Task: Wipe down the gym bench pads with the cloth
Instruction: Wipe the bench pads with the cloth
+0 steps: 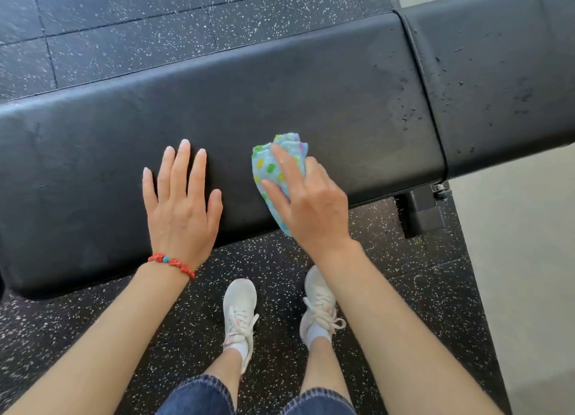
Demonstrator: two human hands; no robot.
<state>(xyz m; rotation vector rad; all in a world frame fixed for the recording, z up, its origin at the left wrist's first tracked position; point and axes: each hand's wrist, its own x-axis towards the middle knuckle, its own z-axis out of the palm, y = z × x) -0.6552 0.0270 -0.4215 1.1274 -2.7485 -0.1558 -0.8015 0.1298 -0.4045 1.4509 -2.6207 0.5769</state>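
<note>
Your right hand [308, 203] grips the cloth [278, 172] — pale blue with green, yellow and pink dots, bunched up — and presses it on the long pad [280, 97] near its front edge. Your left hand [182, 206] lies flat on that pad, fingers straight. Droplets speckle the second pad [497, 78] — cut off at the frame's right. Your palm hides part of the cloth.

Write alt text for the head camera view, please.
A right hand presses a dotted blue cloth on a long black bench pad while the left hand lies flat beside it. A droplet-speckled second pad adjoins at right; white sneakers stand on speckled floor.
</note>
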